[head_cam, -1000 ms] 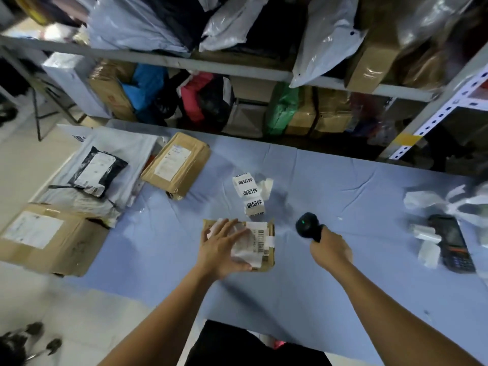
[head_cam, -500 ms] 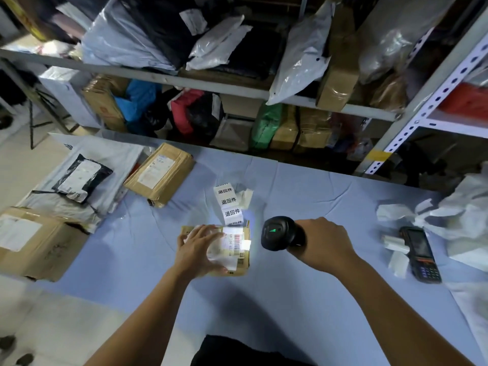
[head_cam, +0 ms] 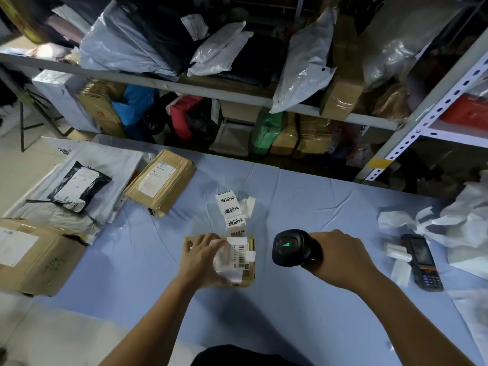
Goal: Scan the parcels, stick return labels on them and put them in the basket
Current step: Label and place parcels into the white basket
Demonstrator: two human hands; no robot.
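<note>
A small brown parcel (head_cam: 249, 270) with a white barcode label lies on the blue table (head_cam: 303, 326) in front of me. My left hand (head_cam: 203, 260) rests on its left half, fingers spread over the label. My right hand (head_cam: 340, 260) grips a black barcode scanner (head_cam: 290, 248) just right of the parcel, its head turned toward the label. A strip of white return labels (head_cam: 232, 212) with black characters lies just behind the parcel. No basket is in view.
More parcels lie at the left: a brown box (head_cam: 161, 182), a black bag (head_cam: 79, 186) on grey mailers, a large carton (head_cam: 31, 256). A handheld terminal (head_cam: 422, 261) and crumpled white paper (head_cam: 464, 223) lie at the right. Packed shelves (head_cam: 211, 88) stand behind the table.
My right hand brought the scanner up and left, closer to the parcel. The scanner's light lit the label half a second ago and is off now. My left hand stays on the parcel.
</note>
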